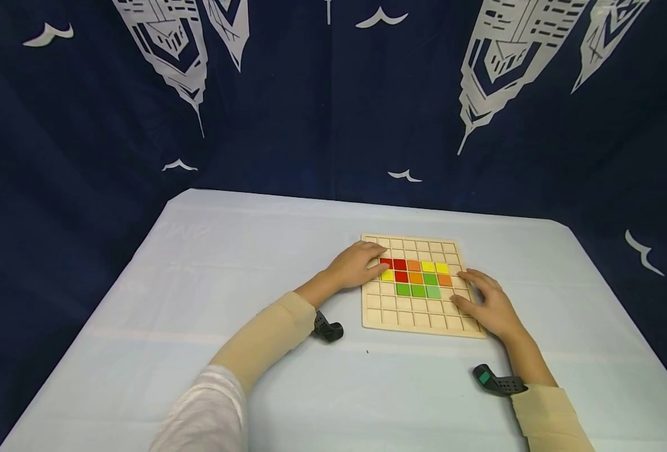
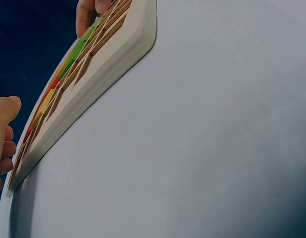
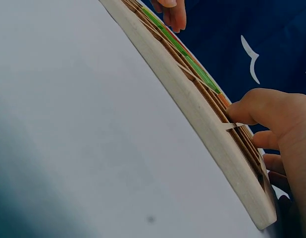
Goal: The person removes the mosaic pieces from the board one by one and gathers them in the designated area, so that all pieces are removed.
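Note:
A square wooden board (image 1: pixel 401 319) with a routed grid lies on the table. Red, orange, yellow and green square tiles (image 1: pixel 418 290) fill part of three rows near its middle. My left hand (image 1: pixel 358 263) lies over the board's left edge, its thumb and fingers loosely spread by the red and yellow tiles. At the right edge is my right hand (image 1: pixel 491 307), relaxed, with thumb and index finger apart over the border cells. Its thumb (image 3: pixel 242 111) comes right to the grid in the right wrist view. Neither hand pinches a tile.
The board stands on a pale table (image 1: pixel 243 251) with a dark blue printed curtain (image 1: pixel 288 125) behind it. Black wrist-worn devices (image 1: pixel 329 329) hang below both forearms. A small dark speck (image 1: pixel 368 351) lies in front of the board.

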### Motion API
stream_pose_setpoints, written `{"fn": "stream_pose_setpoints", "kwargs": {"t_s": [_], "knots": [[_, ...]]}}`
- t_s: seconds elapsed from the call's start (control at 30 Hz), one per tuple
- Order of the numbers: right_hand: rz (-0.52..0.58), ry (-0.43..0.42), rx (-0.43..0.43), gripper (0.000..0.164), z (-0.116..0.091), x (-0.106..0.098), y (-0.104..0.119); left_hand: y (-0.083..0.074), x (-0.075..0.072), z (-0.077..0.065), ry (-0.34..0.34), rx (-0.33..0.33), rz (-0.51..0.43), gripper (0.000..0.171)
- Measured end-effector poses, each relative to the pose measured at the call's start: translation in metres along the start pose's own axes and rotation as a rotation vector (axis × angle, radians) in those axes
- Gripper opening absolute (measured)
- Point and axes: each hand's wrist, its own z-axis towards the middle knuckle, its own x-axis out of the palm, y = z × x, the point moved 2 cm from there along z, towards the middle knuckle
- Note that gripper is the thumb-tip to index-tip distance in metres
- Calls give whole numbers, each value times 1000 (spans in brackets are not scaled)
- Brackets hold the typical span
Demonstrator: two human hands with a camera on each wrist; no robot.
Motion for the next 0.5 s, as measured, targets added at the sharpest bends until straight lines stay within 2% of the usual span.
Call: {"fn": "stream_pose_setpoints", "kwargs": {"t_s": [0.2, 0.5], "knots": [[18, 6, 11, 63, -1, -3, 4, 0, 4, 6, -29, 4, 66, 41], [5, 5, 21, 64, -1, -2, 3, -6, 3, 11, -60, 29, 100, 33]]}}
